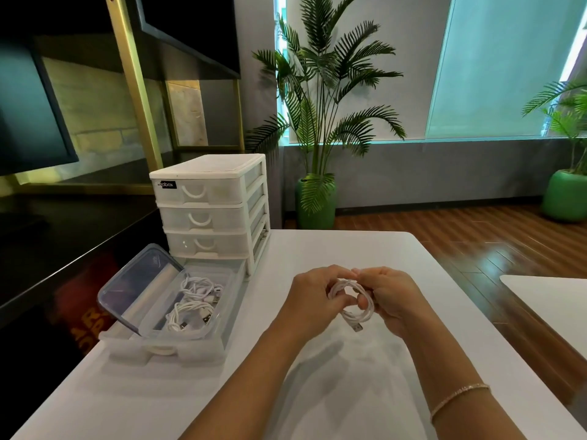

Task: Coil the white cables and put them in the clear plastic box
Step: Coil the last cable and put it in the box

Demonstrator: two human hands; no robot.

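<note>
Above the middle of the white table, my left hand and my right hand both grip one white cable wound into a small coil. Its USB plug hangs down from the bottom of the coil. To the left lies the clear plastic box, open, with its lid leaning up on the left side. Two coiled white cables lie inside the box.
A white drawer unit with three shut drawers stands just behind the box. The box rests in a pulled-out bottom drawer near the table's left edge. A second table corner shows at the right. Potted palms stand on the floor beyond.
</note>
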